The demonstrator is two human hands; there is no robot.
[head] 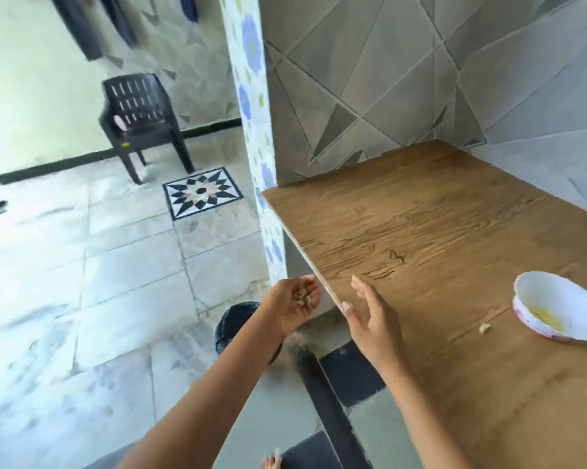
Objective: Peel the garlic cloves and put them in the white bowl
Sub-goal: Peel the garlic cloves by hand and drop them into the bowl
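Note:
My left hand (294, 304) is cupped palm up just off the left edge of the wooden counter (437, 231), holding a small heap of garlic skins (304, 296). My right hand (370, 313) lies open with straight fingers at the counter's edge, beside the left hand, and holds nothing. The white bowl (535, 292), patterned outside, stands at the right of the counter with pale yellow peeled garlic (544, 316) inside. One small garlic piece (484, 328) lies on the counter left of the bowl.
A dark round bin (234, 319) stands on the floor under my left hand. A dark plastic chair (143, 120) is at the far wall. Grey tiled walls close the counter at the back and right. The tiled floor stretches to the left.

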